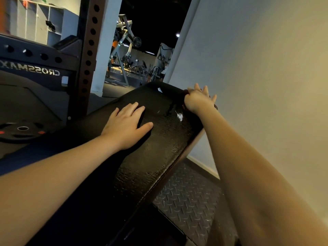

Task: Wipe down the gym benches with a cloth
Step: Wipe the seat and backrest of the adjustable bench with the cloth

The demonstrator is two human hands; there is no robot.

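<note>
The right hand (pixel 197 100) lies with its fingers spread and fairly straight, pressing down on a dark, reddish cloth (pixel 185 92). Only thin, crumpled edges of the cloth show around the palm. Hand and cloth sit at the far right edge of the black padded gym bench (pixel 159 153). The bench's vinyl skin is pebbled and slightly glossy, rounded at the edges, with a small white torn fleck just near of the hand and a shiny wet-looking streak beside it.

The left hand (pixel 126 125) rests flat on the pad's left side, fingers straight and close together, holding nothing.

Below the bench on the right lies a black diamond-plate rubber floor mat (pixel 188 192), next to a smooth pale wall (pixel 266 68). On the left stands a rust-brown steel rack upright (pixel 88 50) punched with round holes, and near it a black round weight plate (pixel 23 129) with red marks lies flat.
</note>
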